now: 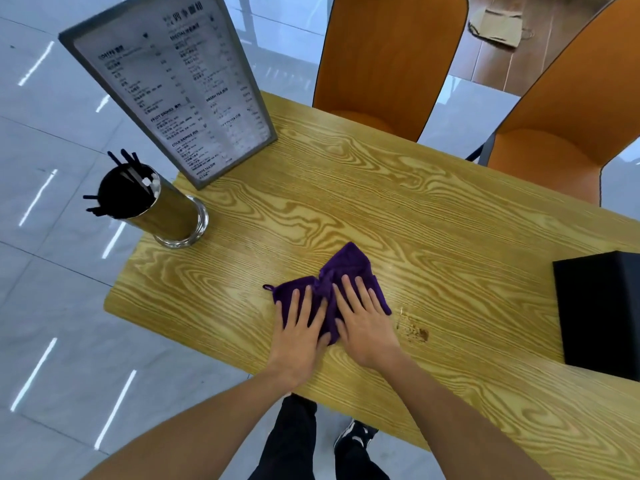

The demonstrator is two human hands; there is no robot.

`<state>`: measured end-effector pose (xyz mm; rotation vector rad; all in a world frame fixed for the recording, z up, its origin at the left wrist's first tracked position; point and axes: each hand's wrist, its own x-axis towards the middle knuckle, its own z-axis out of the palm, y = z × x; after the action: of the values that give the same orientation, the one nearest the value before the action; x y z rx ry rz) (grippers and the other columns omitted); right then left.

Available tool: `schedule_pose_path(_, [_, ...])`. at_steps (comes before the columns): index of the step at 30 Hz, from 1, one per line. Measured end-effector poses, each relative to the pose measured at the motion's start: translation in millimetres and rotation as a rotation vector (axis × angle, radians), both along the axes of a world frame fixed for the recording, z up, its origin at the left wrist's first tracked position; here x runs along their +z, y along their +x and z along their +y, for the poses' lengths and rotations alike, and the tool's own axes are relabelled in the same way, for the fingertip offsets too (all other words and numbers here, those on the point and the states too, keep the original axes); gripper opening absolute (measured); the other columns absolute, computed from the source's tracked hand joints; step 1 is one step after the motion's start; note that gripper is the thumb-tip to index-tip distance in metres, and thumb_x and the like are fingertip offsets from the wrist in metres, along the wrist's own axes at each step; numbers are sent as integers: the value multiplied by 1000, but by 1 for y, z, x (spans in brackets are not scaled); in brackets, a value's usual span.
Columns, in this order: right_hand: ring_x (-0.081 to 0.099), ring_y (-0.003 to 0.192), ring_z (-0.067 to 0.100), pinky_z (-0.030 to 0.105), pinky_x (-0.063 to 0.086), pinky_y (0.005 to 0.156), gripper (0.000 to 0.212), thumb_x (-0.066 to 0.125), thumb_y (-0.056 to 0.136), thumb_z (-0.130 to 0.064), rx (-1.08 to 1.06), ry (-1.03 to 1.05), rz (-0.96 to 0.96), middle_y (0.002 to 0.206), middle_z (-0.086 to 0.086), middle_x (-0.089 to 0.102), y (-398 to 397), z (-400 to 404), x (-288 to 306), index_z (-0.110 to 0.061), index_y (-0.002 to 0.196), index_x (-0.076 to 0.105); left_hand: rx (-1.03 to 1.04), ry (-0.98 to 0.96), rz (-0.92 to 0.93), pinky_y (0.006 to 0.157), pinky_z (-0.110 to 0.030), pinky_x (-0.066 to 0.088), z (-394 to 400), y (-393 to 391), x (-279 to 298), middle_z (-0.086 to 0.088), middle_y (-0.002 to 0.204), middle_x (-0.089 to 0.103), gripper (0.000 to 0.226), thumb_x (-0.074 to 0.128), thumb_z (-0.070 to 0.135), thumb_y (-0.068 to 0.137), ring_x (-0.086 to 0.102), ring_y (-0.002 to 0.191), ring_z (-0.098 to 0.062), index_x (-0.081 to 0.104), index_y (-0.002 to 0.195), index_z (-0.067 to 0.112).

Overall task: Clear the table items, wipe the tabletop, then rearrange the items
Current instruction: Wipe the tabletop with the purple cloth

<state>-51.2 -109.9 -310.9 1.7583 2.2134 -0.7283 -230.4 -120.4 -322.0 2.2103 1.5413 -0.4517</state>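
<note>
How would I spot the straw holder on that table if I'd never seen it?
Start at the wooden table and go to its far left corner, where the tall framed menu stands. Just in front of the menu, near the left edge, is the straw holder: a clear cylinder, the only round thing there, with black straws sticking out.

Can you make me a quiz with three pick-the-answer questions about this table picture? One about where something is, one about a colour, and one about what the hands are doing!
1. Where is the brown spill?
A. right of the cloth
B. under the menu stand
C. beside the straw holder

2. What colour is the cloth?
A. yellow
B. purple
C. white

3. How do the hands lie?
A. both flat on the cloth
B. both lifting the black box
C. one holding a straw

Answers: 1 A, the spill sits just past the right hand. 2 B, it is deep purple. 3 A, the left hand and right hand press it with straight fingers.
</note>
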Motion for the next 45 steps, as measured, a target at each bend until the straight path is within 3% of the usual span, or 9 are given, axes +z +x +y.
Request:
schedule_pose_path(6, [-18, 154, 25, 44, 0, 126, 66, 28, 107, -36, -67, 1, 25, 167, 3, -19, 10, 84, -1, -18, 161, -6, -12, -11, -22, 121, -56, -4, 95, 20, 3, -9, 165, -20, 69, 29, 49, 105, -17, 152, -31, -6, 160, 26])
schedule_pose_path(15, [-17, 155, 24, 41, 0, 126, 66, 26, 107, -36, -161, 18, 19, 168, 3, -18, 59, 192, -5, -18, 161, -8, -67, -27, -70, 122, -56, -2, 217, 74, 6, -6, 166, -19, 70, 33, 47, 105, -16, 153, -29, -6, 160, 28])
schedule_pose_path(22, [-14, 155, 25, 41, 3, 126, 66, 28, 108, -34, -246, 8, 19, 168, 6, -17, 111, 222, -3, -16, 161, -6, -131, -17, -82, 122, -57, -2, 261, 130, 3, -4, 167, -16, 72, 37, 49, 103, -14, 153, -29, -5, 159, 32])
schedule_pose_path(34, [-11, 155, 29, 44, 6, 126, 66, 32, 108, -34, -379, 2, 34, 169, 5, -11, 172, 174, -1, -17, 162, -1, -281, -55, -108, 122, -55, -1, 238, 192, 14, -2, 168, -9, 70, 43, 45, 103, -10, 154, -27, 4, 160, 30])
schedule_pose_path(45, [-10, 156, 28, 45, 9, 126, 69, 39, 106, -38, -402, -23, 59, 170, 1, -8, 185, 82, 3, -23, 162, 3, -335, -46, -142, 122, -54, 2, 152, 195, 18, 2, 169, 1, 69, 47, 42, 102, -4, 155, -25, 11, 159, 30])
